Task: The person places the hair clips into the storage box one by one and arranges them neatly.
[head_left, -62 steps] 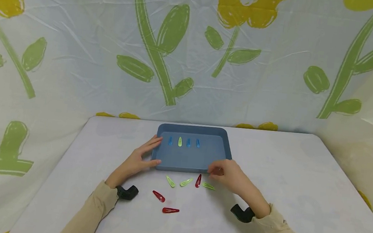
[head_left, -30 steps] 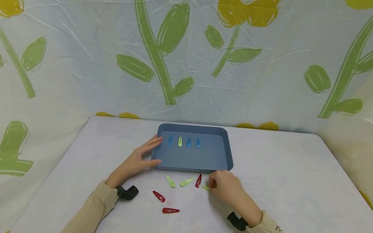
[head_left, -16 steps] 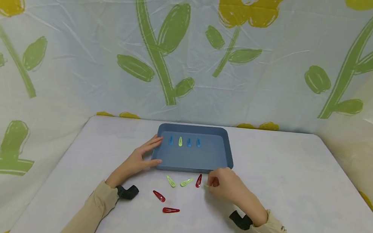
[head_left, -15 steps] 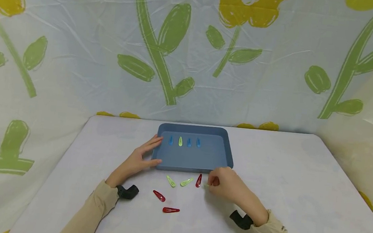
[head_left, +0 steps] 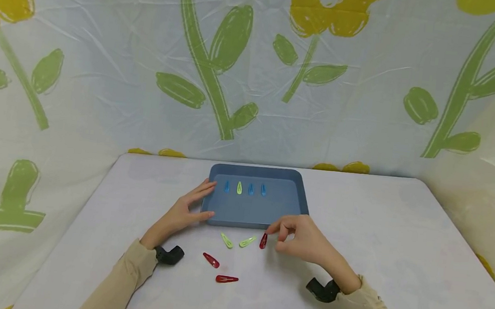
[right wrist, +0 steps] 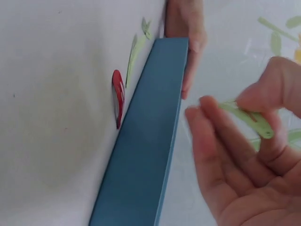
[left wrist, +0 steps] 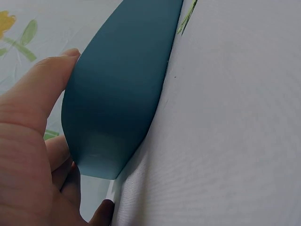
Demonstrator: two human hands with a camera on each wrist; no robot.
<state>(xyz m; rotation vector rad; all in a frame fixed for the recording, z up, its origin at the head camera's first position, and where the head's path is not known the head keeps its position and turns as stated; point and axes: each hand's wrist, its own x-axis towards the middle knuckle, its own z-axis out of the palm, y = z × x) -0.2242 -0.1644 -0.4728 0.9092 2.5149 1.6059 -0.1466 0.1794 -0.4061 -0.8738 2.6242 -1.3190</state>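
Observation:
My left hand rests against the left end of a blue-grey tray, fingers and thumb spread along its rim. In the right wrist view, my right hand pinches a light green snap hair clip between thumb and finger; from the head view this clip is hidden by the hand. The right hand is over the tray's front right corner, a fingertip overlapping the top of a red hair clip. Inside the tray, a row along the back has blue hair clips and one green hair clip.
Two green hair clips, a left one and a right one, lie in front of the tray. Nearer the person lie two more red hair clips, one slanted and one level. A flowered cloth hangs behind the table.
The right hand went down to the green clip at the right of the row on the table and took it up; now it has lifted slightly. The left hand and tray have stayed put.

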